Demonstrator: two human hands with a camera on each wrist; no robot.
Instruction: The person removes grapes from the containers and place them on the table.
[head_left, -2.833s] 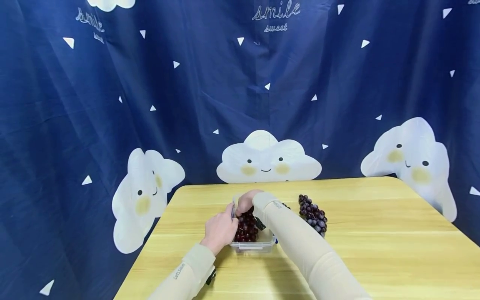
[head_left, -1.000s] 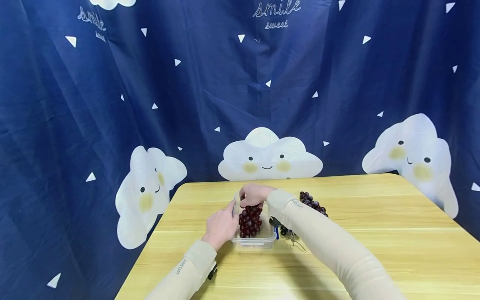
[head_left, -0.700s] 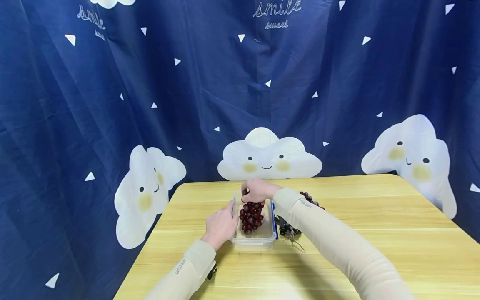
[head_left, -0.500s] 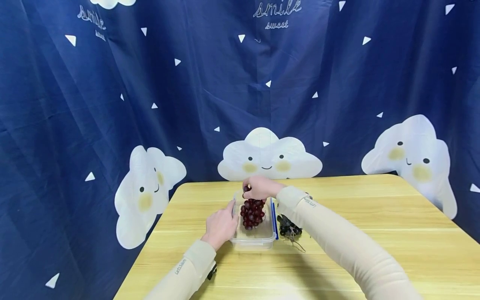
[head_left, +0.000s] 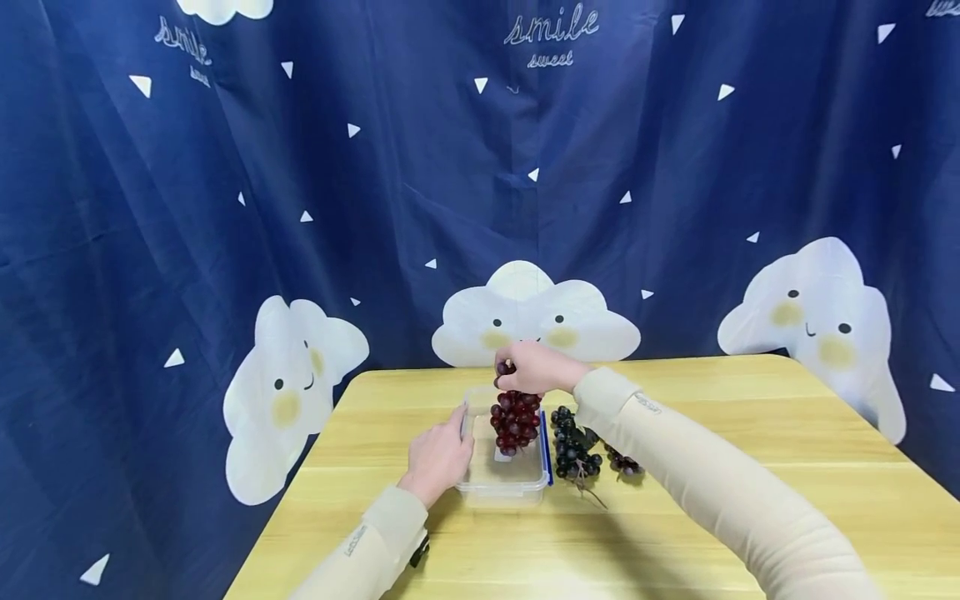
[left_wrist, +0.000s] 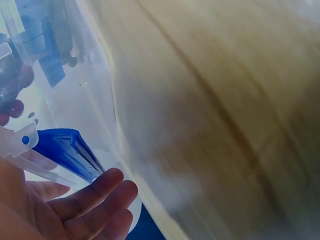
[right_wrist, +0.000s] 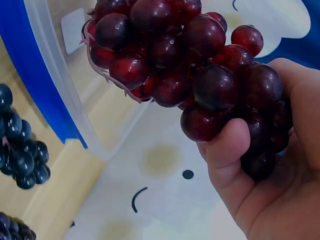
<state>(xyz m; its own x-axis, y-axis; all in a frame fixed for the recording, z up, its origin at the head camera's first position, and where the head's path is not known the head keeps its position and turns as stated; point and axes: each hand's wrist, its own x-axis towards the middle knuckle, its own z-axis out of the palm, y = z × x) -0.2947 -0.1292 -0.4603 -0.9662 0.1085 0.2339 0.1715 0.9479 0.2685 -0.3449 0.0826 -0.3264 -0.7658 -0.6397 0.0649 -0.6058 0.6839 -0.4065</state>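
A bunch of red grapes (head_left: 514, 423) hangs from my right hand (head_left: 540, 367), just above the clear plastic box (head_left: 501, 492). In the right wrist view, the thumb (right_wrist: 227, 142) presses against the grapes at one end of the bunch, and a pinkish stem shows at the other. My left hand (head_left: 438, 458) holds the box by its left side, the index finger along the rim. The left wrist view shows a blue clip (left_wrist: 62, 147) of the box beside these fingers. Inside the box, the bottom shows below the bunch.
Right of the box lies a bunch of black grapes (head_left: 573, 446) with a bare stem. A dark purple bunch (head_left: 624, 463) sits beyond it, partly covered by the right sleeve. The wooden table (head_left: 720, 467) ends at a blue curtain (head_left: 405, 192) with cloud prints.
My right hand has lifted the red grapes up out of the box and moved slightly right. More of the black grapes shows now. The left hand has stayed at the box.
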